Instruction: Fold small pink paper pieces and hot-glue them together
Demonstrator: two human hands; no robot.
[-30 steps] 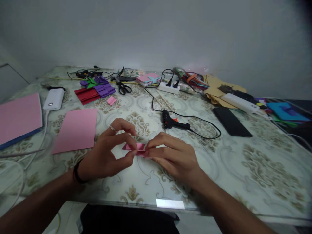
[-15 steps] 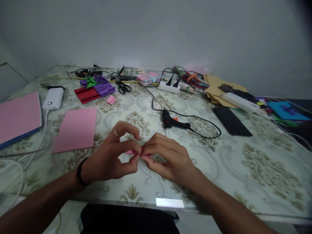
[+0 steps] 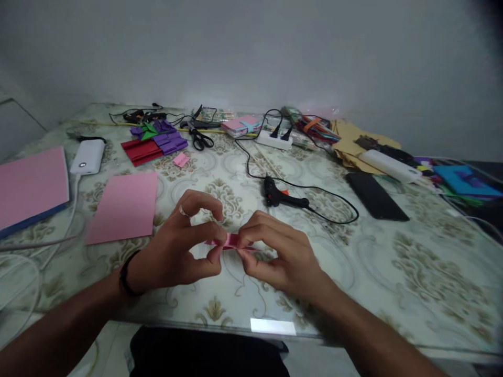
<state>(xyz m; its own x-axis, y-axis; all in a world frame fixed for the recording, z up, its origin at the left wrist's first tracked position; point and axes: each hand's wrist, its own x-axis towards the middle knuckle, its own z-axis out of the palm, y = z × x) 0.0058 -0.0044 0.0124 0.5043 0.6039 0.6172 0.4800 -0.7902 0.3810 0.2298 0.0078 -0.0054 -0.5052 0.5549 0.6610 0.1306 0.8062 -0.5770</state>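
A narrow folded strip of pink paper (image 3: 231, 241) is pinched between my two hands above the near middle of the table. My left hand (image 3: 188, 241), with a ring and a dark wristband, grips its left part between thumb and index finger. On the strip's right part, my right hand (image 3: 275, 251) closes thumb and fingertips. Fingers hide much of the strip. A flat pink sheet (image 3: 123, 207) lies left of my left hand. Beyond my right hand rests a black glue gun (image 3: 281, 193) with its cord looping right.
Red folded paper (image 3: 141, 151), purple folded paper (image 3: 170, 140) and black scissors (image 3: 200, 139) lie at the back left. A white power strip (image 3: 274, 140) sits behind the glue gun. A black phone (image 3: 376, 196) is at right; a white power bank (image 3: 88, 156) and pink paper stack (image 3: 33, 183) are left.
My hands have moved slightly apart, so more of the pink strip shows between my fingertips. My right hand has shifted a little to the right. The view has shifted slightly.
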